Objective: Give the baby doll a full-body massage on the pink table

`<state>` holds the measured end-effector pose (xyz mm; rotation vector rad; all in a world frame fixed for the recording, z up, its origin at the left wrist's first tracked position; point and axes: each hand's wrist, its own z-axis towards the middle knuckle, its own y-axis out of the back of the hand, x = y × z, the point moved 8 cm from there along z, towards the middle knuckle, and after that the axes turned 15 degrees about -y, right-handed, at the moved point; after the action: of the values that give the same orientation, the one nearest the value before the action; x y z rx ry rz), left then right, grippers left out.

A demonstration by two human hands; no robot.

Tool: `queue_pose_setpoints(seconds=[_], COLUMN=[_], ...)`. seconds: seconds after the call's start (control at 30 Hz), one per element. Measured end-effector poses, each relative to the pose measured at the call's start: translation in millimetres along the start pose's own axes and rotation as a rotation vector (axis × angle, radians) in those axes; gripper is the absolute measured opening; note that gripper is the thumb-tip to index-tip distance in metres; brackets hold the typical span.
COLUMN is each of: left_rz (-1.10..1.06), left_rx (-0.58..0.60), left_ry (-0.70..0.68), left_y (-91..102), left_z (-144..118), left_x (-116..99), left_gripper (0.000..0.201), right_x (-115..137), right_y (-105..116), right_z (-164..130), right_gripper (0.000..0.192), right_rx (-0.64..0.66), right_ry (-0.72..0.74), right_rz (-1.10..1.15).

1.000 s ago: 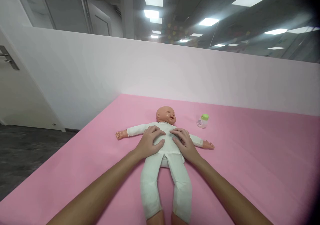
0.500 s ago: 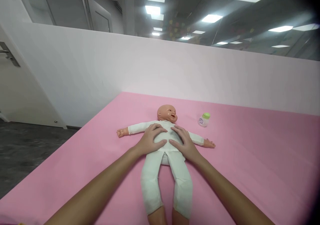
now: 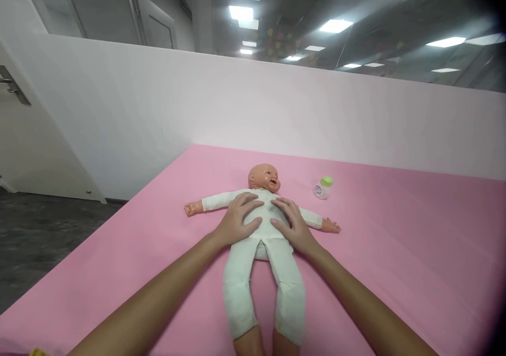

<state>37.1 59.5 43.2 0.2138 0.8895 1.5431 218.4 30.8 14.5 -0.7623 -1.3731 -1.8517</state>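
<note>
You are resting both hands on the baby doll (image 3: 263, 224), which is lying face up on the pink sheet (image 3: 395, 250) with its arms out sideways. Your left hand (image 3: 236, 221) is lying flat on its chest, fingers (image 3: 248, 200) spread and curving over the white suit. Your right hand (image 3: 294, 227) is sitting just beside it, fingers loosely apart, thumb tips nearly meeting over the belly. Beyond your right fingertips, well apart from them, a small green-capped bottle (image 3: 323, 188) is standing on the sheet
</note>
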Motion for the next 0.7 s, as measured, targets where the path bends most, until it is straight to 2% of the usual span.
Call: queue_pose_setpoints(seconds=[0.1, 0.23, 0.43, 0.7], left_rz=[-0.022, -0.042, -0.046, -0.057], left_rx=[0.046, 0.077, 0.057, 0.035], left_ry=[0.020, 0.027, 0.020, 0.029], left_y=[-5.4, -8.3, -3.4, -1.8], left_z=[-3.6, -5.1, 0.7, 1.4], left_x=[5.1, 6.9, 0.1, -2.2], left_gripper=[0.050, 0.053, 0.032, 0.028], right_x=[-0.9, -1.7, 1.7, 1.7], right_y=[-4.5, -5.9, -1.8, -0.8], right_z=[-2.3, -3.9, -2.4, -1.1], right_gripper=[0.061, 0.066, 0.049, 0.044], right_rx=[0.082, 0.122, 0.079, 0.072], right_ry=[-0.009, -0.026, -0.056, -0.056], right_rz=[-0.004, -0.003, 0.019, 0.041])
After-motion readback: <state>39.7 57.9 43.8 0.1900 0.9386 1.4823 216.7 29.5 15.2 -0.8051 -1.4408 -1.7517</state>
